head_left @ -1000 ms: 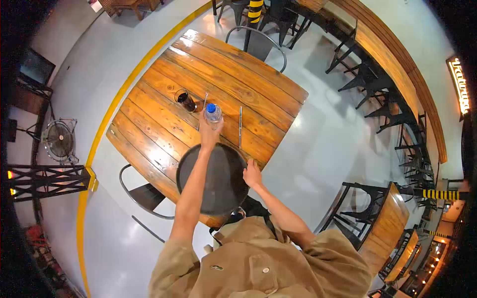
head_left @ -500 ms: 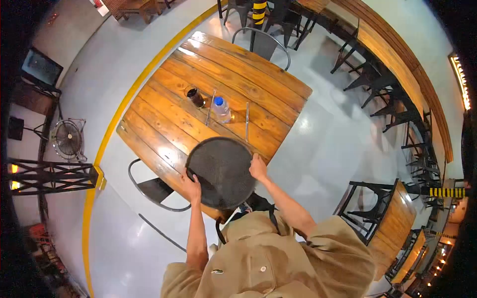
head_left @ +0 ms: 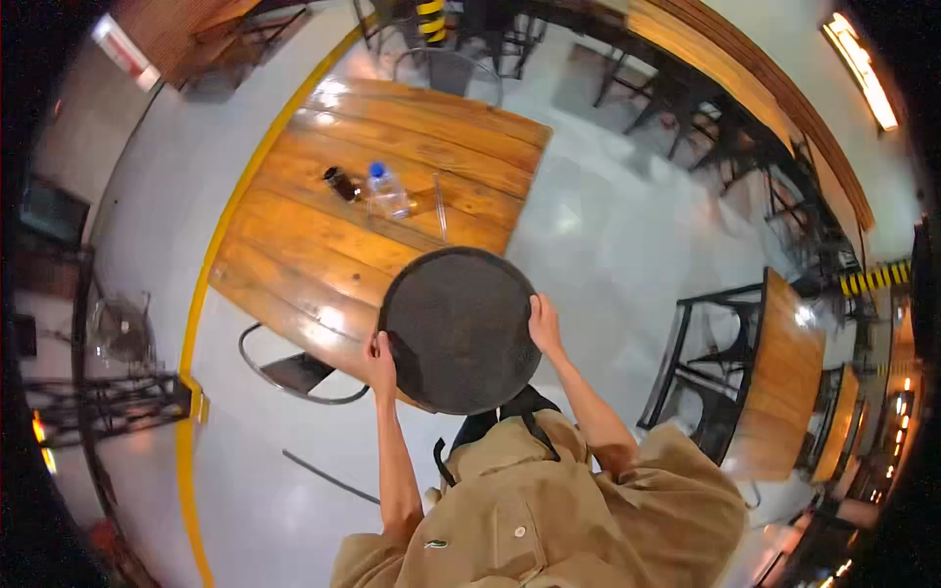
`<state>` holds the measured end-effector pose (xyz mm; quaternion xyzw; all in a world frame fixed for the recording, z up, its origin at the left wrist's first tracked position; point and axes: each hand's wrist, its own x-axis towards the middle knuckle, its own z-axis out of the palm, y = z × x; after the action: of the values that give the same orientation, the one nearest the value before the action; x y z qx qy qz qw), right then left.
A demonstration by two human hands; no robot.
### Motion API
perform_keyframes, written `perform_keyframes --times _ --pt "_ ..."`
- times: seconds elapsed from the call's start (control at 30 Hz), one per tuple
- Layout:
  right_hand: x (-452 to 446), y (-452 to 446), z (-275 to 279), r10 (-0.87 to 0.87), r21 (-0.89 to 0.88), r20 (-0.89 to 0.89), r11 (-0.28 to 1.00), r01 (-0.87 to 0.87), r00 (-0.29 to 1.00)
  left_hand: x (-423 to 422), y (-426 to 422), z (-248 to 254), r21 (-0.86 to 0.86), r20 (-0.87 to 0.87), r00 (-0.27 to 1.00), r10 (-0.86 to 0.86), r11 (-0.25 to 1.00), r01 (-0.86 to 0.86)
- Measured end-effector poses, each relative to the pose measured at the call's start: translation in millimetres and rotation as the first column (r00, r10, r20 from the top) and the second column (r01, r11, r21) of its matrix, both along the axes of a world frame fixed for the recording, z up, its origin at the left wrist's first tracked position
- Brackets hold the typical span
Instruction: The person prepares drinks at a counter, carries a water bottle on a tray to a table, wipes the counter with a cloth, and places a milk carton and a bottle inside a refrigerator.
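A round black serving tray (head_left: 461,333) is held between my hands in front of my body, its top surface bare. My left hand (head_left: 379,361) grips the left rim, thumb over the edge. On the right rim, my right hand (head_left: 544,321) is closed in the same way. Beyond the tray lies the wooden table (head_left: 294,230). On it stand a clear plastic bottle (head_left: 390,194) with a blue cap and a glass of dark drink (head_left: 341,183). A thin straw-like stick (head_left: 440,206) lies to the right of the bottle.
A metal-framed chair (head_left: 299,374) stands at the table's near left side, another chair (head_left: 449,73) at its far end. To the right is a second wooden table (head_left: 779,382) with dark frames beside it. A yellow line (head_left: 196,323) runs along the floor at left.
The tray and both hands have shifted slightly right and up in view, with the grip kept. The table and its items appear further left and higher as the view turns.
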<state>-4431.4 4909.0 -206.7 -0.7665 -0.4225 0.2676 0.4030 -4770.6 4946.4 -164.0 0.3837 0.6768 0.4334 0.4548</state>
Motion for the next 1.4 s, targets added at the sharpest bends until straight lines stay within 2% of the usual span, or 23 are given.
perform_keyframes --times 0.03,0.07,0.17,0.2,0.3,0.43,0.57,0.67,0.7,0.77,0.9,0.93,1.03,1.13,1.23,1.33,1.37,1.4 --pt "15 -16 8 -0.059 -0.008 -0.028 0.998 0.059 0.998 13 1 14 -0.057 0.021 0.999 -0.047 0.997 0.048" --pt "29 -37 12 -0.117 0.006 -0.015 0.993 0.117 0.993 25 3 27 -0.204 -0.022 0.987 -0.161 0.967 0.153" --pt "62 -107 49 -0.297 -0.004 -0.020 0.955 0.297 0.955 83 -9 32 -0.114 0.009 0.974 -0.226 0.967 0.226" --pt "71 -131 48 -0.360 0.077 0.006 0.930 0.358 0.933 99 -10 46 -0.065 0.154 0.908 -0.389 0.913 0.402" --pt "84 -214 81 -0.562 0.125 0.028 0.822 0.555 0.826 162 -37 67 0.055 0.483 0.721 -0.496 0.840 0.540" --pt "79 -339 104 -0.749 0.143 0.073 0.661 0.737 0.658 229 -86 65 0.092 0.435 0.569 -0.698 0.663 0.743" --pt "71 -455 119 -0.873 0.092 0.071 0.487 0.869 0.482 299 -157 74 0.002 0.408 0.466 -0.785 0.512 0.859" --pt "58 -527 132 -0.942 0.122 0.045 0.336 0.934 0.333 341 -219 85 0.076 0.543 0.265 -0.797 0.361 0.930" --pt "46 -532 132 -0.955 0.119 0.041 0.296 0.948 0.293 345 -225 80 0.069 0.561 0.235 -0.794 0.327 0.942" --pt "37 -599 148 -0.977 0.163 0.034 0.211 0.964 0.209 365 -290 95 0.043 0.570 0.182 -0.801 0.251 0.967" --pt "17 -705 169 -0.998 0.180 -0.015 0.054 0.982 0.057 407 -393 86 0.076 0.428 0.065 -0.901 0.108 0.991" --pt "0 -642 163 -0.999 0.190 0.037 0.018 0.982 0.011 395 -338 102 0.038 0.667 -0.020 -0.745 0.006 0.999" --pt "-21 -635 186 -0.995 0.162 0.029 -0.093 0.982 -0.099 417 -339 100 0.008 0.580 -0.075 -0.811 -0.087 0.996" --pt "-28 -662 181 -0.983 0.151 -0.032 -0.181 0.972 -0.178 442 -373 95 0.032 0.591 -0.161 -0.791 -0.176 0.984" --pt "-24 -687 177 -0.967 0.198 -0.035 -0.254 0.947 -0.252 467 -417 99 -0.090 0.619 -0.117 -0.777 -0.219 0.972" --pt "-5 -725 169 -0.952 0.206 -0.029 -0.304 0.930 -0.305 510 -458 82 0.070 0.771 -0.296 -0.564 -0.387 0.919" --pt "5 -737 162 -0.948 0.203 -0.034 -0.316 0.927 -0.316 522 -473 77 0.097 0.737 -0.320 -0.596 -0.376 0.922" --pt "18 -745 164 -0.943 0.214 -0.071 -0.332 0.919 -0.324 536 -483 101 0.137 0.684 -0.353 -0.639 -0.363 0.922"
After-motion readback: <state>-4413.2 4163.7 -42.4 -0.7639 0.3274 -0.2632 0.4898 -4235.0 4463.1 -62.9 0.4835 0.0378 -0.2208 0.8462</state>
